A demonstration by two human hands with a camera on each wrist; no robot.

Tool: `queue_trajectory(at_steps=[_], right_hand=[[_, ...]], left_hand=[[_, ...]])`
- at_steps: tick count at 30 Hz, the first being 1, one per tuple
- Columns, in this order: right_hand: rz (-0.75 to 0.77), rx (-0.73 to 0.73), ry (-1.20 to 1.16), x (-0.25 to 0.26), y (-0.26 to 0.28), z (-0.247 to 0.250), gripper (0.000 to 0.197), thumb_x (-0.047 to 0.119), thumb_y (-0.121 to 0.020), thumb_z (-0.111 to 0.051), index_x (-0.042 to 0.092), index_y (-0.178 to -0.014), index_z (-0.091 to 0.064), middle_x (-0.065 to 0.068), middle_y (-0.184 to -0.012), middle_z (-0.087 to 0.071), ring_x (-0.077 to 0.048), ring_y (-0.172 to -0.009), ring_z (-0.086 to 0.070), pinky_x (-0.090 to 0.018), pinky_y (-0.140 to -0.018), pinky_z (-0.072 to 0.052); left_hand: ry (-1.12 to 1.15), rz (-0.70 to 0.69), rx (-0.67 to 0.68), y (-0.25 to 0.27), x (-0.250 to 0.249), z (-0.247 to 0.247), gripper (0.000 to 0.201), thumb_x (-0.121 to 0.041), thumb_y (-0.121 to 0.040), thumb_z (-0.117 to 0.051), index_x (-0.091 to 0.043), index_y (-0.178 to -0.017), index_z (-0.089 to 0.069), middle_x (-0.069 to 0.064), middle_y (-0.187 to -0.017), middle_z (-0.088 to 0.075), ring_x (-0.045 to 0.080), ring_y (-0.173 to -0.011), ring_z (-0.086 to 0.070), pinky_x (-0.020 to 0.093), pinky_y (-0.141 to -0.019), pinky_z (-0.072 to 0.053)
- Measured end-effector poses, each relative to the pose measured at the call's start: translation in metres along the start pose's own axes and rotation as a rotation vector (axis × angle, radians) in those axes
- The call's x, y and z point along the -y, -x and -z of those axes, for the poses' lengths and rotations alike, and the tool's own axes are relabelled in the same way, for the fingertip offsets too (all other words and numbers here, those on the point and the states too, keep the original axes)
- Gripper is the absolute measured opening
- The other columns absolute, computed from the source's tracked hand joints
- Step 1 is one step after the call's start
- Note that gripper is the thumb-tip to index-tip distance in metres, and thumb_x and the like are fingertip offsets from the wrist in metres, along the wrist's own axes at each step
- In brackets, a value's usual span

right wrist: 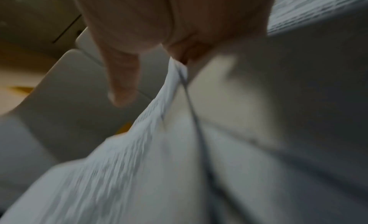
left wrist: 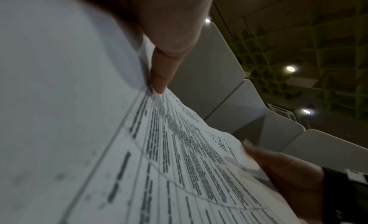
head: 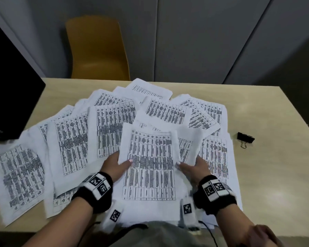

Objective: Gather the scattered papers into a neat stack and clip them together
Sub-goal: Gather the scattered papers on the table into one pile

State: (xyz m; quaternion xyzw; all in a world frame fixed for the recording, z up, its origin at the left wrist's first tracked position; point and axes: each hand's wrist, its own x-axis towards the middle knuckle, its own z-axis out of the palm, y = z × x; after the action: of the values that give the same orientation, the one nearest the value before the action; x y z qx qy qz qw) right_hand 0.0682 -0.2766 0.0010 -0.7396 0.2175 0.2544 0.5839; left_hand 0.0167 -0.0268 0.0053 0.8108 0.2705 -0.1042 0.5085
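Observation:
Many white printed sheets (head: 71, 139) lie fanned and overlapping across the beige table (head: 275, 175). In the middle, a small stack of papers (head: 150, 168) is raised slightly off the rest. My left hand (head: 117, 165) pinches its left edge, thumb on top and fingers underneath. On the other side my right hand (head: 190, 166) pinches the right edge the same way. The left wrist view shows my thumb (left wrist: 159, 70) pressed on the printed stack (left wrist: 179, 164). The right wrist view is blurred, with a thumb (right wrist: 121, 77) above the paper (right wrist: 139, 148). A black binder clip (head: 245, 139) lies on the table to the right.
A yellow chair (head: 96, 50) stands behind the table's far edge. A dark screen (head: 11, 95) occupies the far left of the table. Grey wall panels (head: 203, 41) rise behind. Bare table shows at the right, around and beyond the clip.

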Motion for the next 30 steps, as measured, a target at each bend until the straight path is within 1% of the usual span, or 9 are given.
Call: queue_trajectory(at_steps=[4, 9, 13, 16, 19, 21, 24, 27, 30], right_hand=[[0.027, -0.101, 0.0, -0.007, 0.005, -0.009, 0.041, 0.003, -0.079, -0.064, 0.001, -0.118, -0.051, -0.011, -0.093, -0.065, -0.031, -0.088, -0.062, -0.045, -0.088, -0.051], [0.024, -0.135, -0.023, -0.004, 0.0, -0.004, 0.039, 0.002, -0.08, -0.063, -0.006, -0.117, -0.051, -0.016, -0.091, -0.064, -0.032, -0.087, -0.062, -0.044, -0.089, -0.049], [0.012, -0.128, -0.037, -0.006, -0.005, -0.005, 0.033, 0.003, -0.081, -0.063, -0.005, -0.111, -0.053, -0.015, -0.085, -0.064, -0.03, -0.08, -0.061, -0.039, -0.076, -0.053], [-0.004, -0.123, -0.056, -0.008, -0.005, -0.009, 0.034, 0.003, -0.081, -0.063, -0.005, -0.112, -0.051, -0.022, -0.097, -0.063, -0.033, -0.085, -0.062, -0.039, -0.075, -0.054], [-0.013, -0.123, -0.088, -0.008, -0.005, -0.012, 0.037, 0.002, -0.08, -0.063, -0.006, -0.114, -0.051, -0.024, -0.101, -0.063, -0.037, -0.09, -0.062, -0.049, -0.087, -0.052], [-0.021, -0.1, -0.114, -0.006, -0.007, -0.015, 0.034, 0.0, -0.08, -0.062, -0.002, -0.113, -0.05, -0.021, -0.099, -0.063, -0.038, -0.093, -0.061, -0.05, -0.09, -0.051], [0.0, -0.098, -0.064, -0.005, -0.01, -0.022, 0.036, -0.001, -0.08, -0.062, -0.002, -0.115, -0.051, -0.017, -0.089, -0.062, -0.037, -0.09, -0.061, -0.05, -0.087, -0.052], [-0.005, -0.106, -0.047, -0.007, -0.01, -0.024, 0.036, -0.001, -0.079, -0.064, -0.003, -0.113, -0.052, -0.016, -0.084, -0.062, -0.034, -0.083, -0.062, -0.047, -0.081, -0.054], [0.001, -0.105, -0.027, -0.008, -0.01, -0.024, 0.036, -0.002, -0.079, -0.064, -0.005, -0.113, -0.052, -0.015, -0.081, -0.062, -0.029, -0.075, -0.06, -0.037, -0.066, -0.053]], left_hand=[[-0.166, -0.023, -0.3, -0.013, 0.007, 0.026, 0.06, -0.044, -0.086, -0.055, -0.024, -0.138, -0.034, 0.013, -0.14, -0.045, 0.034, -0.127, -0.043, 0.048, -0.103, -0.038], [-0.671, 0.152, 0.078, -0.012, 0.03, 0.041, 0.065, -0.065, -0.089, -0.01, -0.037, -0.146, 0.003, 0.001, -0.156, 0.021, 0.03, -0.143, 0.019, 0.055, -0.113, 0.008], [-0.641, -0.018, 0.146, 0.002, 0.046, 0.039, 0.064, -0.065, -0.088, -0.012, -0.038, -0.145, -0.021, -0.007, -0.158, 0.001, 0.026, -0.146, 0.007, 0.05, -0.114, 0.006], [-0.391, -0.087, -0.156, 0.0, 0.057, 0.058, 0.067, -0.058, -0.083, -0.031, -0.025, -0.141, -0.034, 0.013, -0.153, -0.027, 0.033, -0.141, -0.019, 0.052, -0.114, -0.016], [-0.447, 0.235, -0.339, -0.007, 0.064, 0.078, 0.073, -0.053, -0.09, -0.038, -0.024, -0.148, -0.005, 0.014, -0.158, 0.001, 0.037, -0.144, 0.003, 0.054, -0.116, -0.005], [-0.531, 0.347, -0.216, -0.01, 0.065, 0.081, 0.077, -0.056, -0.091, -0.033, -0.023, -0.148, 0.005, 0.013, -0.157, 0.017, 0.035, -0.144, 0.014, 0.054, -0.115, 0.001], [-0.73, 0.255, -0.001, -0.006, 0.061, 0.067, 0.075, -0.061, -0.09, -0.024, -0.025, -0.148, 0.007, 0.012, -0.155, 0.023, 0.034, -0.142, 0.021, 0.057, -0.112, 0.006], [-0.694, 0.097, 0.068, 0.004, 0.062, 0.057, 0.07, -0.063, -0.088, -0.026, -0.025, -0.147, -0.019, 0.01, -0.159, 0.006, 0.032, -0.145, 0.013, 0.054, -0.113, 0.005], [-0.363, -0.06, -0.151, 0.003, 0.069, 0.07, 0.055, -0.046, -0.083, -0.054, -0.012, -0.126, -0.056, 0.021, -0.146, -0.036, 0.033, -0.136, -0.03, 0.046, -0.113, -0.025]])
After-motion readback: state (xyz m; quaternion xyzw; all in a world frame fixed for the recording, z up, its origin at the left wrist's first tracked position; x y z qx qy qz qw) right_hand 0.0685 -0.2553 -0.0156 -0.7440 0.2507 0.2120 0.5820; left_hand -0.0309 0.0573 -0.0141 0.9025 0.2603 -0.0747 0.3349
